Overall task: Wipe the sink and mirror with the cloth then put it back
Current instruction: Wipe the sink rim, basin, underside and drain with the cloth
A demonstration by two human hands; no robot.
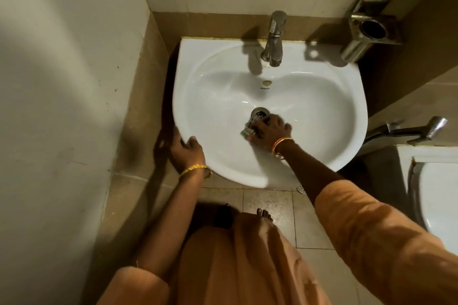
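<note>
Cloth (248,129) lies bunched in the sink (322,116) bowl, just beside the drain (259,112). Right hand (270,131) grips it, fingers curled over. Left hand (187,152) clasps the sink's near-left rim. Tap (273,39) stands at the sink's back edge.

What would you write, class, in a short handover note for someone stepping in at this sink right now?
Right hand: holds the cloth down in the sink basin, just beside the drain.
Left hand: grips the sink's front-left rim, thumb over the edge.
Tap: a thin trickle seems to run from it.
Done: sink wiping under way.
Left: finish the sink, wipe the mirror, which is out of view, then put the cloth back.
</note>
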